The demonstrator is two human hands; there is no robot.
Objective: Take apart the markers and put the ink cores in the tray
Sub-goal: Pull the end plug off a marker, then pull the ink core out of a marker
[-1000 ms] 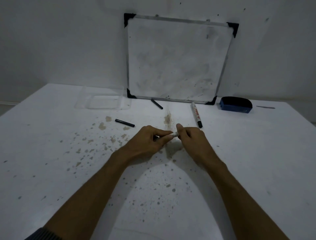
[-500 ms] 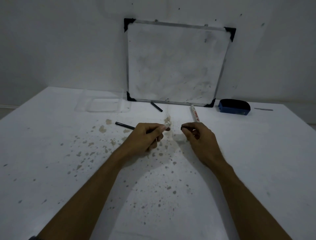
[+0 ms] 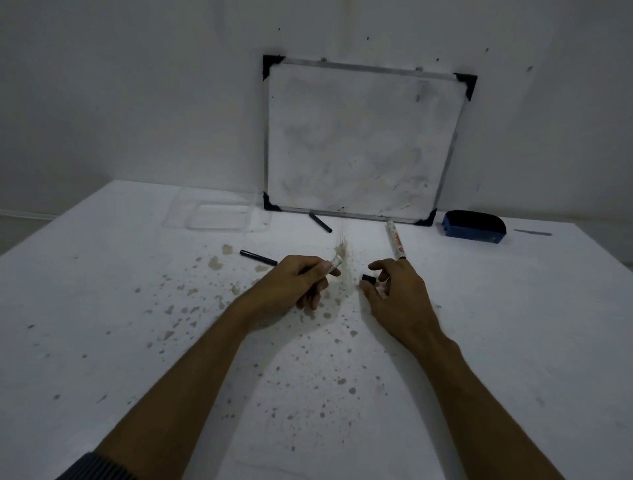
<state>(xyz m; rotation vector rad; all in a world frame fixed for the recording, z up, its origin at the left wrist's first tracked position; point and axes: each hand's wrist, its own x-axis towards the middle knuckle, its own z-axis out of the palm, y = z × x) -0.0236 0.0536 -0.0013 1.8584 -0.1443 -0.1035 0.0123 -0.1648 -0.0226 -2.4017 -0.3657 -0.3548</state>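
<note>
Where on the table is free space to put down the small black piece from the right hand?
Free: the table's right side, between the right hand and the blue eraser; also the near edge between the forearms. Crowded: behind the hands, with black pieces and the white marker.

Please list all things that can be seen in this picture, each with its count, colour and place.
Table: 1, white, stained, fills foreground.
Whiteboard: 1, white, black corners, leaning on wall.
Tray: 1, clear, far left of whiteboard.
Eraser: 1, blue and black, right of whiteboard.
Marker: 1, white, lying below whiteboard.
Black sticks: 2, one near left hand, one at whiteboard base.
Barrel: see below.
Barrel: see below.
Cap: 1, black, in right fingers.
Left hand: holds a white barrel.
Right hand: holds cap.
</note>
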